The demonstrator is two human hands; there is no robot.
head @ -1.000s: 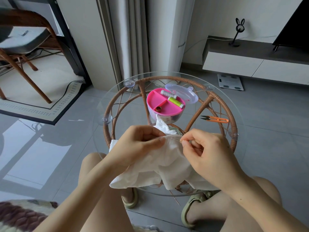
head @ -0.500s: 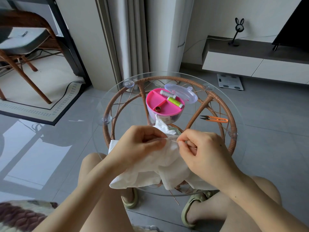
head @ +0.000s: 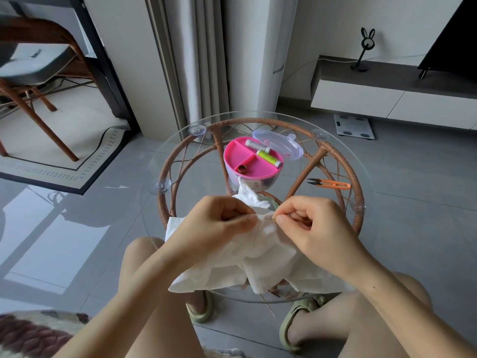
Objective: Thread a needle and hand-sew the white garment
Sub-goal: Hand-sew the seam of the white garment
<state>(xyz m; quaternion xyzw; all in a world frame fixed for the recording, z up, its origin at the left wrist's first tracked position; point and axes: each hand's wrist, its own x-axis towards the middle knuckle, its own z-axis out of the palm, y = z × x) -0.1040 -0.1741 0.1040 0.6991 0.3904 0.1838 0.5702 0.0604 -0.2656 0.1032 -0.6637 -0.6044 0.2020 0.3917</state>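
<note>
Fingertips of the right hand (head: 312, 228) pinch a thin needle (head: 269, 218) at a fold of the white garment (head: 258, 259), which the left hand (head: 219, 223) grips bunched just beside it; stitching looks to be under way. Next, the needle likely needs drawing right through the cloth, gently, so the fabric does not pucker. Soft and crumpled, the garment drapes over the near rim of the glass table (head: 154, 215).
</note>
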